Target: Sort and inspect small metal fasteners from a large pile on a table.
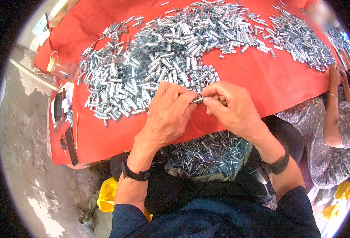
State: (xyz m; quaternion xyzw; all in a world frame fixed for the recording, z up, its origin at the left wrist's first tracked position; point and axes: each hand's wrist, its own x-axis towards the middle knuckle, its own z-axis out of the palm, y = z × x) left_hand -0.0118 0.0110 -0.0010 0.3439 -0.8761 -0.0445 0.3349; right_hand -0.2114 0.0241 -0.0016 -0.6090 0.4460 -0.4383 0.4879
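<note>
My left hand (pixel 169 113) is closed on a small silvery metal tube (pixel 198 99), of which only the end shows beyond the fingers. At that same end, my right hand (pixel 233 106) pinches with thumb and forefinger; a tiny dark bit shows there, too small to name. Both hands are over the near edge of a red cloth (pixel 278 85). Just beyond them spreads a large heap of shiny metal tubes (pixel 143 67), many with slots. Below my hands, at my lap, an open sack (pixel 206 154) is full of slender metal pieces.
Left on the cloth lie a clear plastic jar (pixel 61 69) and a dark flat strip (pixel 71 146). A second pile of metal pieces (pixel 302 41) is at the far right, where another person's arm (pixel 333 115) reaches in. A worn wall (pixel 24 131) stands at left.
</note>
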